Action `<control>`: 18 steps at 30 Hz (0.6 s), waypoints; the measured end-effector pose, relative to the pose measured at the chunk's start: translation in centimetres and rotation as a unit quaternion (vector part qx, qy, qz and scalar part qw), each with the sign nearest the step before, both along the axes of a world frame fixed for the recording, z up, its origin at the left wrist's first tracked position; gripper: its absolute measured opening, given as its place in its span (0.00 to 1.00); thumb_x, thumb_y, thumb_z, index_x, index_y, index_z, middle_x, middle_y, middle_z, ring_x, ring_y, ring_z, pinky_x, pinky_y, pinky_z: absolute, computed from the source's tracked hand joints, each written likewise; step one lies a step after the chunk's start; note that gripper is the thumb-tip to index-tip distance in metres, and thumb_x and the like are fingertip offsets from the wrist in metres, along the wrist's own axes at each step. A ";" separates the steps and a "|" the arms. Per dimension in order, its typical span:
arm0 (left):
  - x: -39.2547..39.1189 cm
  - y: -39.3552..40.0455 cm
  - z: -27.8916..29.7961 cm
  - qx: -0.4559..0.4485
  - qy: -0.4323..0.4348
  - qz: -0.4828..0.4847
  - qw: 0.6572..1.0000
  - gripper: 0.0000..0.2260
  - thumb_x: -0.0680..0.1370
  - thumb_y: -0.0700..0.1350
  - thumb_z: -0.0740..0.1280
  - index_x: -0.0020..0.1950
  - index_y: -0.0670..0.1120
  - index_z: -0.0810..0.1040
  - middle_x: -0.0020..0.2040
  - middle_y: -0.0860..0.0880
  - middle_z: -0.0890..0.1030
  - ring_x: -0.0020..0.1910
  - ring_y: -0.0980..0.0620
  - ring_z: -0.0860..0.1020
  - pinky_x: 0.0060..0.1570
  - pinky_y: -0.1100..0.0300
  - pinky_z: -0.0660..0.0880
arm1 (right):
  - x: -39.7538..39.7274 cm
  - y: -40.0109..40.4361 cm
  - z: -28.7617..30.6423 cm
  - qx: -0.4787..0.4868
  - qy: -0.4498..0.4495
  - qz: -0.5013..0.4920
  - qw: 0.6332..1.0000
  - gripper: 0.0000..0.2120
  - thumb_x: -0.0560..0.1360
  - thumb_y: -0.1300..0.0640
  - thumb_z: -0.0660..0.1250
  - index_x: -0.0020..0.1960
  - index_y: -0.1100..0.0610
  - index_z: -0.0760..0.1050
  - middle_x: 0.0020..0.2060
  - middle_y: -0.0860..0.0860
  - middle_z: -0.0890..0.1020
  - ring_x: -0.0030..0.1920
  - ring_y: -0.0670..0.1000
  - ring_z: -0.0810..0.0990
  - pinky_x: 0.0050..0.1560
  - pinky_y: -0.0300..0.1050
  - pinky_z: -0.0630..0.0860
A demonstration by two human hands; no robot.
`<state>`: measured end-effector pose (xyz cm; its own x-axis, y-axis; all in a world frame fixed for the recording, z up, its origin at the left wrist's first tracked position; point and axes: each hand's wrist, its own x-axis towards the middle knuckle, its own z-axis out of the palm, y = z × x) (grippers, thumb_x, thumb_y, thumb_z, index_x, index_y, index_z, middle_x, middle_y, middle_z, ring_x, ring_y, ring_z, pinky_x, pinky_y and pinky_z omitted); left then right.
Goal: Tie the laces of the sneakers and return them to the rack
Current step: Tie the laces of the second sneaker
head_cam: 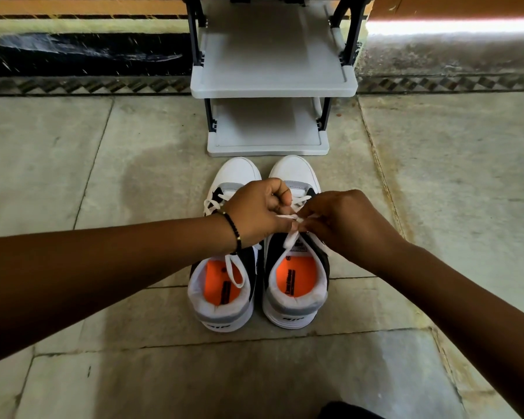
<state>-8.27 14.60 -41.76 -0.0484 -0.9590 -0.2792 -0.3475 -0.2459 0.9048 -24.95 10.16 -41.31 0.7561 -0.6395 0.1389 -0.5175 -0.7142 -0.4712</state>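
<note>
White lace of right-hand white-and-black leather sneaker: pinched by both hands, left hand and right hand; long axis toward grey plastic rack at twelve o'clock.

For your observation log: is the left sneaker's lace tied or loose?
Loose: the left white sneaker's flat white lace trails into its orange insole.

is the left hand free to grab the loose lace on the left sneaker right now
Probably not yet. The left hand is pinching the right sneaker's lace together with the right hand. The loose lace lies unobstructed just below its wrist, so reach is no problem.
</note>
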 end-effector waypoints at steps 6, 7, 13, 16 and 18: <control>-1.4 0.9 1.1 -0.014 0.007 0.016 1.000 0.10 0.75 0.34 0.61 0.46 0.49 0.73 0.40 0.46 0.81 0.34 0.49 0.79 0.33 0.63 0.78 | 0.6 0.6 -0.4 0.033 -0.036 -0.083 0.995 0.04 0.69 0.59 0.69 0.39 0.59 0.76 0.31 0.57 0.81 0.32 0.57 0.78 0.33 0.49 0.75; -1.7 0.9 1.1 0.020 0.051 0.045 0.997 0.10 0.77 0.34 0.58 0.51 0.46 0.72 0.40 0.47 0.79 0.31 0.52 0.77 0.27 0.65 0.75 | 0.7 0.9 -0.6 0.028 -0.038 -0.085 0.995 0.04 0.69 0.59 0.69 0.40 0.59 0.75 0.31 0.57 0.80 0.32 0.57 0.78 0.32 0.50 0.75; -1.6 0.4 0.7 0.129 0.160 0.068 0.976 0.17 0.79 0.33 0.56 0.67 0.44 0.66 0.43 0.48 0.75 0.36 0.56 0.77 0.27 0.68 0.76 | 0.6 0.9 -1.4 -0.044 -0.037 -0.078 0.995 0.06 0.70 0.61 0.66 0.44 0.61 0.70 0.33 0.58 0.79 0.30 0.60 0.75 0.29 0.47 0.68; -1.5 0.1 0.5 0.100 0.097 0.013 0.990 0.18 0.78 0.34 0.58 0.66 0.47 0.66 0.45 0.49 0.75 0.38 0.56 0.78 0.32 0.66 0.76 | 0.3 1.0 -1.3 -0.041 -0.049 -0.067 0.996 0.05 0.71 0.62 0.65 0.44 0.61 0.70 0.33 0.58 0.80 0.31 0.60 0.76 0.29 0.49 0.71; -1.3 -0.1 0.4 0.066 0.026 -0.019 0.997 0.14 0.77 0.35 0.59 0.62 0.46 0.72 0.43 0.50 0.78 0.39 0.56 0.79 0.37 0.65 0.76 | 0.2 1.2 -1.1 -0.034 -0.054 -0.062 0.996 0.04 0.71 0.61 0.64 0.44 0.60 0.69 0.33 0.58 0.80 0.30 0.60 0.76 0.28 0.52 0.73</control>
<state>-9.54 14.48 -41.35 -0.1023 -0.9113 -0.3988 -0.3130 -0.3511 0.8825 -24.72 11.40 -42.46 0.6501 -0.7135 0.2612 -0.5526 -0.6799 -0.4820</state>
